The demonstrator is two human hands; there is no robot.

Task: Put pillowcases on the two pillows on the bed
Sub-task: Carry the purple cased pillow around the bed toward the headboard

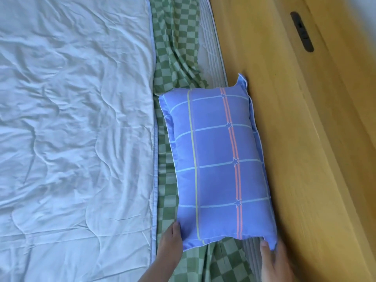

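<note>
One cased pillow (217, 163) is laid on the bed (175, 58) ahead of both hands. Its near corners are pinched by the left hand (173, 239) and right hand (272, 255). Soft, light, compressible handling is expected; corner seams are recommended.

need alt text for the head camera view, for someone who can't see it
Two hands hold the near corners of a blue pillow in a plaid, star-dotted case: the left hand at one corner, the right hand pinching the other. It lies on a green checked sheet between a pale quilt and a wooden headboard.
</note>
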